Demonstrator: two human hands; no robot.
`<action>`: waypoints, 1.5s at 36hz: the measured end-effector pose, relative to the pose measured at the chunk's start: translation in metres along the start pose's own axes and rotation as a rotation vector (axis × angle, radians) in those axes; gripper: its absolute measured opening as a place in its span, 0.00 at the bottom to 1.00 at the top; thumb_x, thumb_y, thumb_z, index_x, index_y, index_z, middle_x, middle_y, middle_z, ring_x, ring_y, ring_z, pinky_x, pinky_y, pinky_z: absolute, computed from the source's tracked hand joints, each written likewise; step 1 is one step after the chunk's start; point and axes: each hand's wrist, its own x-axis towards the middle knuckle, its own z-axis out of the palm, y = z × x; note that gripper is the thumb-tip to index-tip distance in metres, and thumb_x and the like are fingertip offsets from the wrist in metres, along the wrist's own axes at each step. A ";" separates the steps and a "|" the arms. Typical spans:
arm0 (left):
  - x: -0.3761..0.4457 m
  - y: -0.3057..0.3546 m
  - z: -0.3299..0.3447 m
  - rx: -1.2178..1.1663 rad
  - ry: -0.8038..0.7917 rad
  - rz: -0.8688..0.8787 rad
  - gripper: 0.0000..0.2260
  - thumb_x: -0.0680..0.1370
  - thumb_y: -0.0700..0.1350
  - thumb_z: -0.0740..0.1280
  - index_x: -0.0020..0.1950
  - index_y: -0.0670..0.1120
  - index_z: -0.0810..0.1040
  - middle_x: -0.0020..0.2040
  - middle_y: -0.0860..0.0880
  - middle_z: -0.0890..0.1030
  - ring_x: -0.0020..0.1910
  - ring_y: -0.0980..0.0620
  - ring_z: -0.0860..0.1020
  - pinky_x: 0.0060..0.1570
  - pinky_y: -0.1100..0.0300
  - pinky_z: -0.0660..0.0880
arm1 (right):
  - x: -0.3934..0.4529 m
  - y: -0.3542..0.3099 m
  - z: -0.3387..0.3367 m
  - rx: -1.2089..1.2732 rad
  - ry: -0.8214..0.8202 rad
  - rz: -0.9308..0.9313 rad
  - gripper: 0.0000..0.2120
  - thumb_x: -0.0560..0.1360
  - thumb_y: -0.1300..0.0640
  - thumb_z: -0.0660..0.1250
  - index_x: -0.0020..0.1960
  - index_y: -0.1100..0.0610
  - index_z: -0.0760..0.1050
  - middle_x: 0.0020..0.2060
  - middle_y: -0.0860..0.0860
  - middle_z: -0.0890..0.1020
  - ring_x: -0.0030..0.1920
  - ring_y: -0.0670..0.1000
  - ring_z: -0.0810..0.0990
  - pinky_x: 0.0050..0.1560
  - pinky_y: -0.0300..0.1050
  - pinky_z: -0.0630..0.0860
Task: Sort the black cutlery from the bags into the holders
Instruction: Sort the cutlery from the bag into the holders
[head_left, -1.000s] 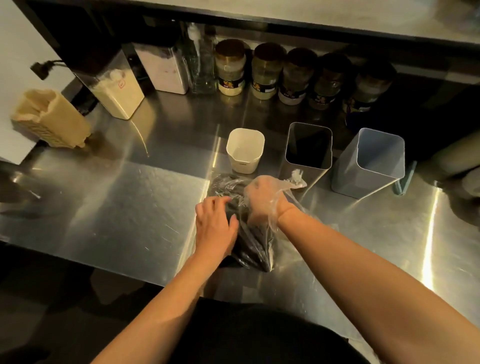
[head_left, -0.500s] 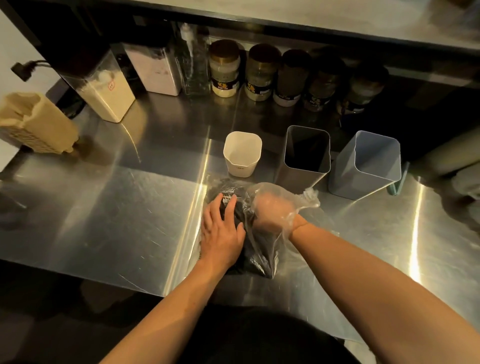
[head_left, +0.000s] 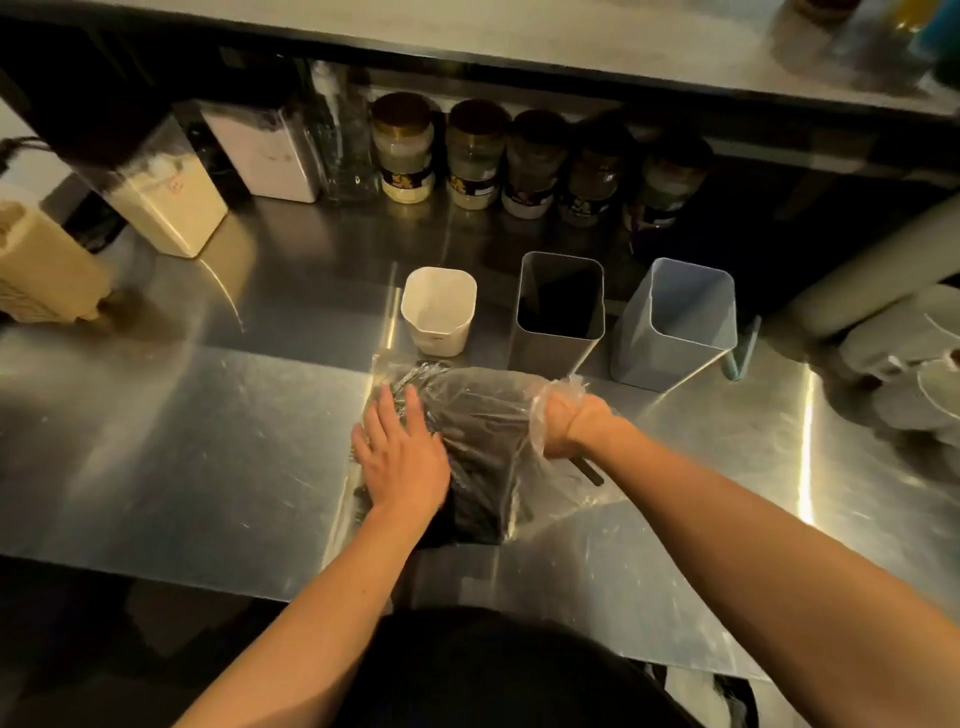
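Note:
A clear plastic bag full of black cutlery lies on the steel counter, just in front of three open holders. These are a small white holder, a tall dark grey holder and a blue-grey holder. My left hand rests flat on the bag's left side with its fingers spread. My right hand is inside the bag's mouth up to the wrist, and its fingers are hidden among the cutlery. One black handle pokes out below that wrist.
Several jars and two white canisters line the back under a steel shelf. A beige rack sits at the far left. Stacked pale dishes stand at the right. The counter's front edge is close to my body.
My right hand has pushed deeper into the bag, from its mouth to wrist depth. My left hand has slid forward and flattened on top of the bag.

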 end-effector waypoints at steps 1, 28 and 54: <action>-0.002 0.007 -0.004 -0.030 0.055 0.018 0.33 0.82 0.55 0.60 0.81 0.47 0.50 0.81 0.41 0.51 0.79 0.40 0.52 0.77 0.40 0.52 | 0.000 0.005 -0.003 -0.003 -0.015 0.008 0.12 0.75 0.55 0.69 0.56 0.57 0.77 0.59 0.57 0.80 0.59 0.60 0.80 0.60 0.54 0.78; -0.020 0.076 0.037 0.178 -0.092 0.234 0.28 0.83 0.62 0.50 0.81 0.55 0.57 0.82 0.41 0.48 0.80 0.37 0.45 0.78 0.41 0.47 | -0.107 0.183 0.050 1.007 -0.075 0.104 0.05 0.75 0.61 0.68 0.45 0.57 0.72 0.30 0.51 0.75 0.27 0.50 0.72 0.27 0.41 0.67; -0.024 0.206 -0.088 -1.178 -0.376 -0.019 0.11 0.84 0.53 0.61 0.53 0.49 0.81 0.44 0.53 0.81 0.43 0.56 0.77 0.42 0.58 0.70 | -0.115 0.137 0.077 1.534 0.191 -0.348 0.08 0.77 0.63 0.70 0.51 0.57 0.71 0.34 0.54 0.76 0.35 0.53 0.75 0.37 0.47 0.74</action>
